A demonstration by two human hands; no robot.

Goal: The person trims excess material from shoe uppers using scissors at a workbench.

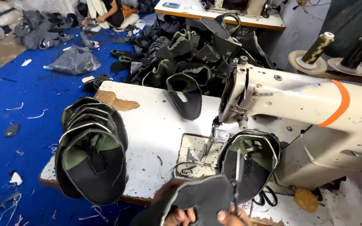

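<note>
Bottom edge: left hand [177,217] and right hand [231,217] both pinched on a dark grey shoe upper [202,194], held up just short of the sewing machine [298,109], probably to line up its edge. Curved, pale-edged. Stacked uppers [91,155] wait left on the table [156,125]; more piled beyond [189,54].

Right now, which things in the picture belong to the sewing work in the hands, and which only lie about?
In the work:
- left hand and right hand holding a grey fabric piece
- sewing machine
- shoe upper beside the needle

Lying about:
- stack of shoe uppers
- single upper
- heap of uppers
- thread cones
- plastic bag
</note>
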